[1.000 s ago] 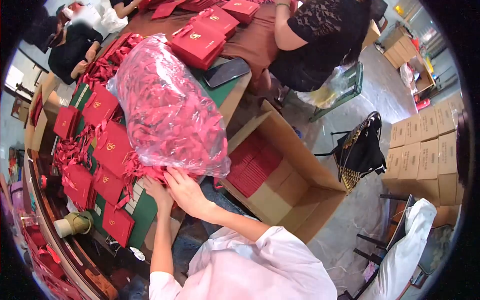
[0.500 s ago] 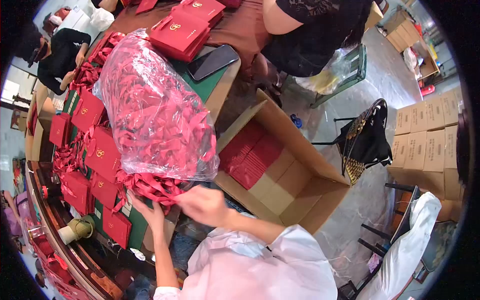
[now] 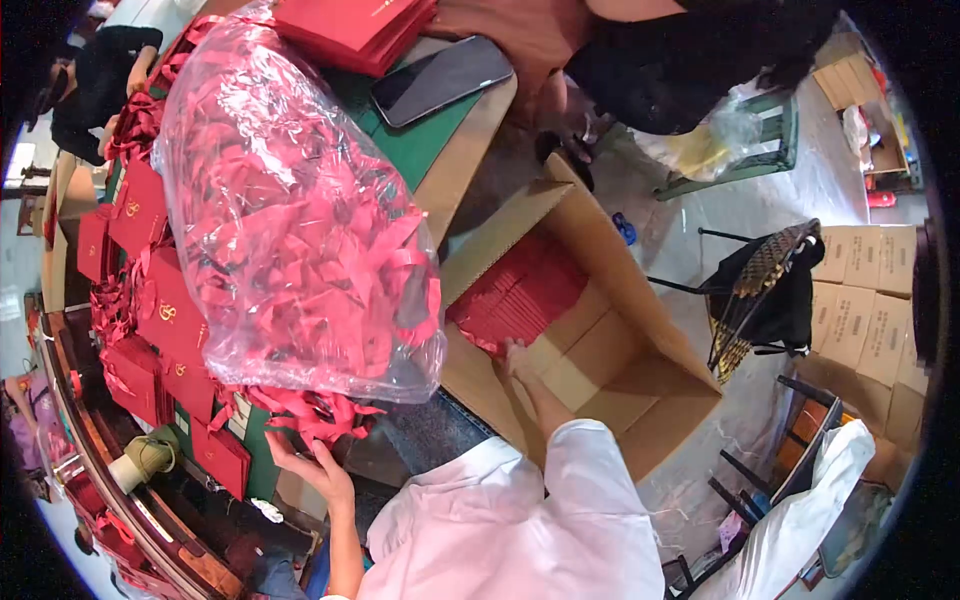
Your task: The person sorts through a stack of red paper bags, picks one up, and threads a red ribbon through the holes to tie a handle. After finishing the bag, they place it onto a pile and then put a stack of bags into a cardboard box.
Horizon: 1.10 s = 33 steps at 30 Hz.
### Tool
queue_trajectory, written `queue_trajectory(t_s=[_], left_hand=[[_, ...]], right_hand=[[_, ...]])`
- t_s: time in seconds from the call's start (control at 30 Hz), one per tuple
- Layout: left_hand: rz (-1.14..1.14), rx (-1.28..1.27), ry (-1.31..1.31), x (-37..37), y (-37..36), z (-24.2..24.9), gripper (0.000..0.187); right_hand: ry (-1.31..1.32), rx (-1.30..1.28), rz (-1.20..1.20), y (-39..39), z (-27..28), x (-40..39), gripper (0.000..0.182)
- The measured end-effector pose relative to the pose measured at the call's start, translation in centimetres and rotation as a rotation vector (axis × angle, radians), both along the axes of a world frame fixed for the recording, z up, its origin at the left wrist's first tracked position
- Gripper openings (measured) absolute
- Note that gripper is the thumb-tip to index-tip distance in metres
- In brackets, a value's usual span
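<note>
A large clear plastic bag stuffed with red ribbons lies on the green table. A loose clump of red ribbons spills from its near end. My left hand rests on that clump at the table's near edge, fingers spread. My right hand reaches down into an open cardboard box on the floor and touches the stack of red bags packed inside; its grip is hidden from me.
Red paper bags with gold logos lie along the table's left side. A black phone sits at the far edge. A tape roll lies near left. Other people sit across. Stacked cartons and a black chair stand right.
My right hand left the ribbon clump and dropped into the cardboard box. My left hand stayed on the ribbons. The view tilted downward toward the floor.
</note>
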<state>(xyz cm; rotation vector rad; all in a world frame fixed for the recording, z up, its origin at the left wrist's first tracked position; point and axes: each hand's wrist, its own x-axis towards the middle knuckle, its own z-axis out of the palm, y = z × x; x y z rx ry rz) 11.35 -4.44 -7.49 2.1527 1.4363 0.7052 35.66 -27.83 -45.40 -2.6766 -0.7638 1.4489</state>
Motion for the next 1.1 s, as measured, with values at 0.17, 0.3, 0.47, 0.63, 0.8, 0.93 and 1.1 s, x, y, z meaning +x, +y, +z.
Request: queue_trajectory(t_s=[0.17, 0.3, 0.47, 0.63, 0.8, 0.93, 1.1], left_hand=[[-0.029, 0.116, 0.131, 1.3, -0.1, -0.3, 0.073], [-0.04, 0.128, 0.193, 1.8, -0.1, 0.0, 0.078], [-0.034, 0.084, 0.142, 2.2, -0.1, 0.0, 0.079], [-0.039, 0.109, 0.138, 2.3, 0.0, -0.1, 0.078], [-0.034, 0.126, 0.168, 1.9, 0.1, -0.3, 0.078], [-0.019, 0.127, 0.147, 1.9, 0.0, -0.4, 0.079], [-0.001, 0.124, 0.164, 1.0, -0.1, -0.9, 0.08]], right_hand=[[-0.208, 0.072, -0.374, 3.2, -3.9, -4.3, 0.036], [-0.277, 0.032, 0.084, 1.3, -14.1, -7.9, 0.024], [-0.277, 0.27, -0.238, 1.1, -13.7, -9.0, 0.026], [-0.188, 0.332, -0.382, 2.0, -8.4, -7.2, 0.031], [-0.001, 0.118, -0.265, 3.2, -6.7, -4.8, 0.034], [-0.151, 0.328, -0.498, 6.0, -1.5, -3.2, 0.029], [-0.407, 0.423, -0.329, 10.0, 1.2, 3.0, 0.027]])
